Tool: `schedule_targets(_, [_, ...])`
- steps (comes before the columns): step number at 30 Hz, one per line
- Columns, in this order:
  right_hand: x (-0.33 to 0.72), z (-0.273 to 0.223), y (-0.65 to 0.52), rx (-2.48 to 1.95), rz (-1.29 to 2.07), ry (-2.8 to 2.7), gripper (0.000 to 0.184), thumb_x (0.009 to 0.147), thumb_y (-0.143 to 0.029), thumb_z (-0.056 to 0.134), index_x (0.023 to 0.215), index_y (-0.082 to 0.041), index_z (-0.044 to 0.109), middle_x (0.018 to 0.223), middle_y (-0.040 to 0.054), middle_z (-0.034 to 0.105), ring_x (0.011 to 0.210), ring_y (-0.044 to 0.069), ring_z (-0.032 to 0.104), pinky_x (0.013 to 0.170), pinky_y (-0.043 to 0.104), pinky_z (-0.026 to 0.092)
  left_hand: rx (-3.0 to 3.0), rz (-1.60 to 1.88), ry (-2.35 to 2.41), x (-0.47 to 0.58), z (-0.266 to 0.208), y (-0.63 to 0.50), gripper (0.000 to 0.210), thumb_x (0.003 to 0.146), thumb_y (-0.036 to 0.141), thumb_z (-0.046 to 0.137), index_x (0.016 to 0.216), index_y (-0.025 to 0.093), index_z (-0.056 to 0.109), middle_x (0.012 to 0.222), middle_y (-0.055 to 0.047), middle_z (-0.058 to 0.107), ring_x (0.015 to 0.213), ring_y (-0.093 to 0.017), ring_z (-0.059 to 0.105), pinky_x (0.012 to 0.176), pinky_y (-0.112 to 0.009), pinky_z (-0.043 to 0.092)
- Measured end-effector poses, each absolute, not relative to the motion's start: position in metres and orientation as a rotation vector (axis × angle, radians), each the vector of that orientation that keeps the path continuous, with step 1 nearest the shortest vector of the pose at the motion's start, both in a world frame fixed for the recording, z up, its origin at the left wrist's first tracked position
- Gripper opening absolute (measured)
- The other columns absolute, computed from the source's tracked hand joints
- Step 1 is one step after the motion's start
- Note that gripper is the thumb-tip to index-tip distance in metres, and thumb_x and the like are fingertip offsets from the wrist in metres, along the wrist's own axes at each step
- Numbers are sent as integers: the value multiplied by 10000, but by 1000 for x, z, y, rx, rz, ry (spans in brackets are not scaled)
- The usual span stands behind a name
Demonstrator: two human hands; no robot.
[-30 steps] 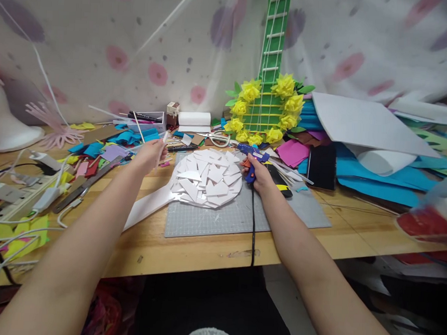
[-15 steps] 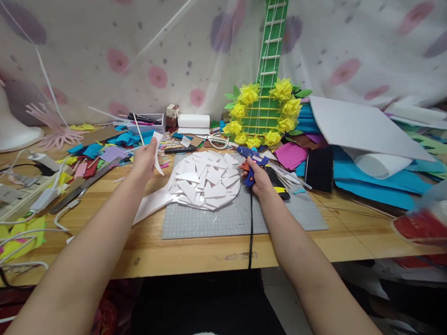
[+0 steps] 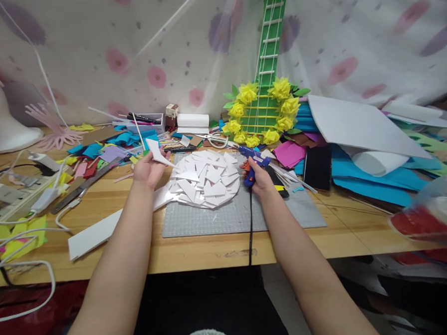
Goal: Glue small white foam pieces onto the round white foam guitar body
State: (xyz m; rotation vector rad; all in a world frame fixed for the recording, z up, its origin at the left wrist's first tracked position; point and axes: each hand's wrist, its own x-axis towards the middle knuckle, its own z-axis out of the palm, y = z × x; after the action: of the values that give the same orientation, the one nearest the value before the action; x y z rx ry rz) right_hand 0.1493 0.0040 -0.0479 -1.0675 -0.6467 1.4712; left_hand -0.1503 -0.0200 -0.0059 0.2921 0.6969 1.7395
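My left hand [image 3: 150, 169] is closed on a white foam-board piece [image 3: 157, 152], pointed at its right end, just left of a round white form. That round form [image 3: 210, 179] is covered in overlapping angular white pieces. Its long flat handle [image 3: 94, 233] runs toward the lower left, partly hidden by my left forearm. To the right of the disc, my right hand [image 3: 259, 178] grips a blue glue gun [image 3: 254, 156] with an orange trigger, nozzle pointing left. The gun's black cord drops over the table edge. Beneath the disc lies a grey cutting mat [image 3: 194, 227].
A green paper guitar [image 3: 267, 90] with yellow flowers stands at the back. Scissors [image 3: 217, 140] and paper scraps lie before it. White and blue sheets [image 3: 371, 130] pile up at right. A power strip [image 3: 12, 204], cables and a metal ruler [image 3: 83, 187] crowd the left side.
My left hand has rolled over, palm now more upward, and moved slightly right, turning the white piece toward the disc. More of the handle shows. My right hand stays nearly still with the glue gun.
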Motion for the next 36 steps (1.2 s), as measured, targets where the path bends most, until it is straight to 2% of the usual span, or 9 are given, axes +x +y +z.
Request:
schedule_targets(3, [145,-47,2,-1075,1405,-686,252,721,-381,697,695,-159,581,622,-17,629,401,38,479,367,150,415,383,1712,687,-145,-14,-25,184,903,178,433,807,148,586,727,-27,638,747,-127,625,828,-371,521])
schedule_targets(8, [136,-34,-2,-1042,1408,-881,291,664,-424,727,664,-168,588,628,-2,631,407,41,464,342,151,362,559,1740,783,-137,-16,-37,103,853,265,572,811,194,632,846,-15,689,834,-84,624,833,-234,496])
schedule_targets(14, [113,-5,-6,-1097,1413,-1337,308,669,-445,716,634,-152,627,646,45,638,440,59,452,350,178,337,662,1807,827,-139,-22,-37,73,793,217,647,866,216,648,967,-16,704,1048,-118,594,905,-234,483])
schedule_targets(18, [93,9,-8,-1192,1368,-1524,331,679,-465,702,597,-156,618,610,41,615,447,71,448,349,190,326,682,1798,885,-143,-30,-33,128,775,168,656,882,239,654,1004,0,703,1066,-120,594,879,-221,498])
schedule_targets(24, [69,6,-3,-1317,1228,-1544,370,732,-446,657,509,-176,537,485,14,562,390,68,393,357,211,300,736,1826,828,-142,-35,-32,178,739,108,673,852,245,667,1056,22,691,1075,-106,589,932,-228,467])
schedule_targets(36, [63,3,14,-1321,1214,-1517,329,678,-440,710,556,-181,548,459,6,561,363,72,405,338,209,299,746,1830,810,-143,-37,-31,188,716,108,692,845,244,682,1068,8,689,1083,-126,589,932,-244,469])
